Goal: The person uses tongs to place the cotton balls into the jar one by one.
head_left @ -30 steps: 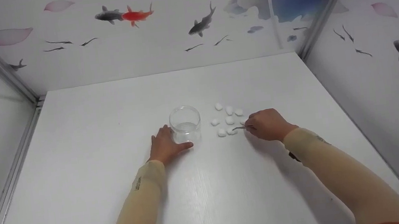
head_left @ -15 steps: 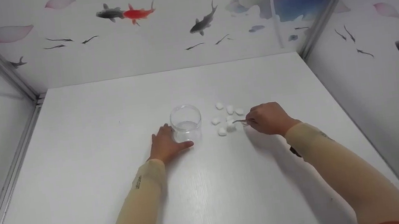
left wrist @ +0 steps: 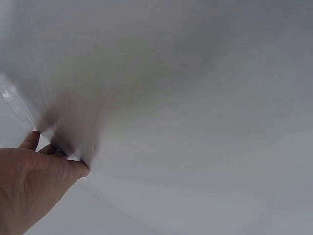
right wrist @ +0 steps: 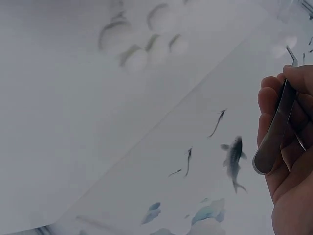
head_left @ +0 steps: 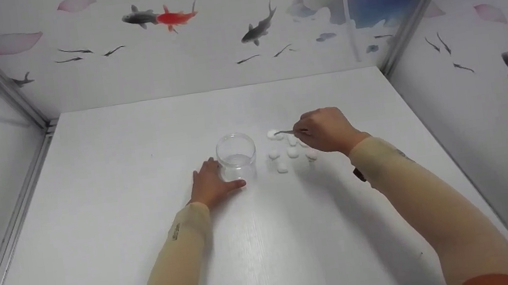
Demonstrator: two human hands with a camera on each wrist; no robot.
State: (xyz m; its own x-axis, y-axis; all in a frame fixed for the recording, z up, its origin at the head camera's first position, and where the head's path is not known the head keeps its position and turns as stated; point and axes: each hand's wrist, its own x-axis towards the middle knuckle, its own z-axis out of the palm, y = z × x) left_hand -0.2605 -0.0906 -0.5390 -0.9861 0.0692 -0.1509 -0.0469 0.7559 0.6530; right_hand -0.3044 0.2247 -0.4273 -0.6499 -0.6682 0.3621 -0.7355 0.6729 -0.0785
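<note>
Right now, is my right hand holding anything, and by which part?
Yes: your right hand holds the tweezers by the shanks, behind their bent tips. A white ball shows at those tips; whether they pinch it is unclear.

Sm. booth-type workspace, exact kind unclear: flat white tabletop (head_left: pixel 116 169) w/ smooth white panels (head_left: pixel 187 75) on 3 sides, printed red & grey fish (head_left: pixel 174 17), grey metal corner posts (head_left: pixel 10 91).

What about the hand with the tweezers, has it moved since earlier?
Yes: in the head view, the right hand moved forward, closer to the table's far edge.
</note>
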